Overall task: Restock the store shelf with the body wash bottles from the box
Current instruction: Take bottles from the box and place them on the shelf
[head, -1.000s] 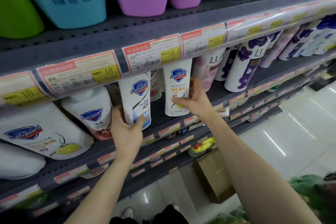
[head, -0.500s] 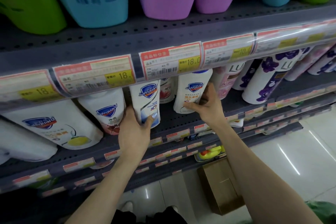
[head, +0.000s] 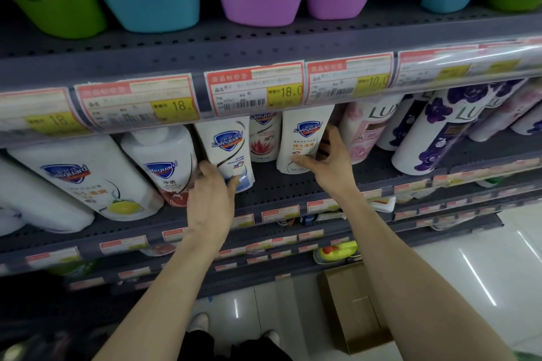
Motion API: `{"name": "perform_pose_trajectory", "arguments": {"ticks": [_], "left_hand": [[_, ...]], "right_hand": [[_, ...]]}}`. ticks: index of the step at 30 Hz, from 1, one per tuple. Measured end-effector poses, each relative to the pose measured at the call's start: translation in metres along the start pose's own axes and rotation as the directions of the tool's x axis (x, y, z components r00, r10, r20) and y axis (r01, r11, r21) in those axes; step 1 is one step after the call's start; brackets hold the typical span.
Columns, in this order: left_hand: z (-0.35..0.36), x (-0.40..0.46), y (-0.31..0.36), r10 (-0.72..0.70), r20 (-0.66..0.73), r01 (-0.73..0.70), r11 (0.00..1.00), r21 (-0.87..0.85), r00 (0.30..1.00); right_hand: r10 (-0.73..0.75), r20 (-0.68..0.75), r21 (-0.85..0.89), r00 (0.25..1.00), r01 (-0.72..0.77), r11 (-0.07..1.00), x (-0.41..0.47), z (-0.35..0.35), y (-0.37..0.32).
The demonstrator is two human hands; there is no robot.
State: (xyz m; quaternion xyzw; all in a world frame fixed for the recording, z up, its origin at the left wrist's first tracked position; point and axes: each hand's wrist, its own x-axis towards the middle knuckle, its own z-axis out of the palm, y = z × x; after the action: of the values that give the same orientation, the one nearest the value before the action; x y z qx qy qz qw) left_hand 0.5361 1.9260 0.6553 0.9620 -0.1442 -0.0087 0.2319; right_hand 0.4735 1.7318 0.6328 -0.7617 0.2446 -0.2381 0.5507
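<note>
Head view: both hands are working the middle shelf (head: pixel 293 184). Left hand (head: pixel 209 199) is gripping the base of a white Safeguard bottle (head: pixel 227 149); right hand (head: pixel 325 165) is touching a second Safeguard bottle (head: pixel 302 138), thumb on its front, fingers half spread along its right side. Both bottles are standing upright, long axes vertical, just beyond the knuckles. The box (head: pixel 352 311) is sitting on the floor, near and right, closer to the right arm.
</note>
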Motion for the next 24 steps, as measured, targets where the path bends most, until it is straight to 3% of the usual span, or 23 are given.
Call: {"name": "perform_pose_trajectory", "arguments": {"ticks": [16, 24], "left_hand": [[0.019, -0.004, 0.004, -0.059, -0.104, 0.044, 0.989, -0.143, 0.993], [0.010, -0.041, 0.009, -0.061, -0.050, 0.035, 0.910, -0.412, 0.997]], "right_hand": [[0.008, 0.003, -0.014, 1.000, -0.007, 1.000, 0.002, 0.000, 0.005], [0.053, 0.007, -0.050, 0.999, -0.052, 0.997, -0.008, 0.002, 0.010]]}}
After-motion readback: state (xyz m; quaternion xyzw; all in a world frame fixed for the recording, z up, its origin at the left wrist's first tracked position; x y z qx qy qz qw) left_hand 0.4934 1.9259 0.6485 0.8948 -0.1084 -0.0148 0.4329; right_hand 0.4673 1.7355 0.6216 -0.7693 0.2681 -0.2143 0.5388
